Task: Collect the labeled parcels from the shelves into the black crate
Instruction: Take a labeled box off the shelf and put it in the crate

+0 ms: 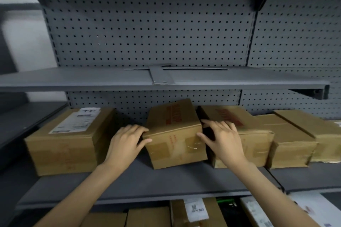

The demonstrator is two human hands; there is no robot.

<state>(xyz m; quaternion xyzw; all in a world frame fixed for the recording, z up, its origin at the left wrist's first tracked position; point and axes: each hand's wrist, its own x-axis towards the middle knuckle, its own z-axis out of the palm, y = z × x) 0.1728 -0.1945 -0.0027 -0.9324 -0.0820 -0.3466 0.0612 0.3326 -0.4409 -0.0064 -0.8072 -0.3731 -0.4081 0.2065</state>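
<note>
Dim, flat light, soft motion blur, wide-angle bending at edges

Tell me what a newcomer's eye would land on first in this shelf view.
First, the two bare hands: the left hand and right hand clasp opposite sides of a tilted cardboard box at the middle of the grey shelf. Next, the white shipping label atop the large box at left.

Tilted box (175, 134) mid-shelf (147, 180), between labelled box (68, 138) left, box row (258, 138) right.
</note>
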